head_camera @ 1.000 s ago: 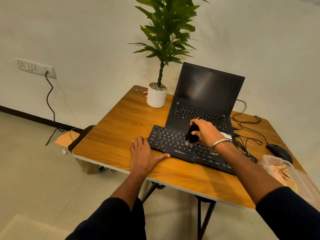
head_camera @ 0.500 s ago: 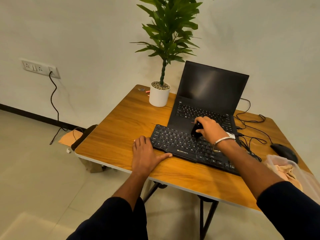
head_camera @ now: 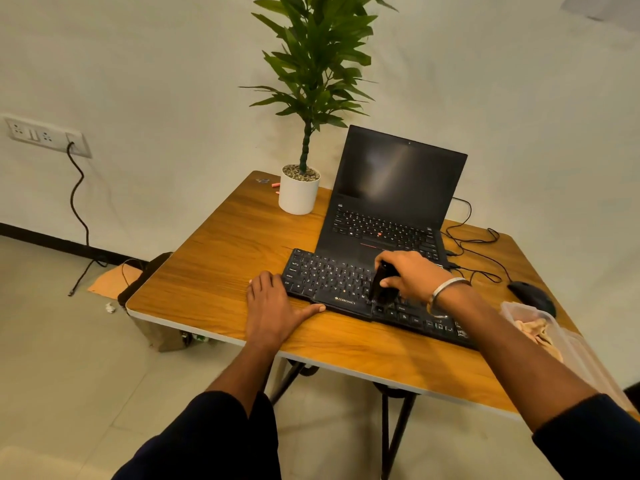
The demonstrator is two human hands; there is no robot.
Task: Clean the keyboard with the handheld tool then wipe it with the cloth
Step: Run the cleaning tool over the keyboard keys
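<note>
Right hand (head_camera: 414,277) grips the tool (head_camera: 381,284) mid-keyboard (head_camera: 329,282), whose long axis runs toward lower right; left hand (head_camera: 273,306) flat on the desk (head_camera: 214,271) at its left end.

The wooden surface (head_camera: 221,271) lies bare on its left half, from the near edge back to the white pot with the tall green plant (head_camera: 298,194) at the far corner. The black flat keyboard (head_camera: 332,284) blocks the middle, the open black laptop (head_camera: 391,209) just behind it. Thin black cables (head_camera: 478,244) loop across the far right, beside a black mouse (head_camera: 531,296). A clear plastic box holding beige cloth (head_camera: 540,332) fills the right edge.
</note>
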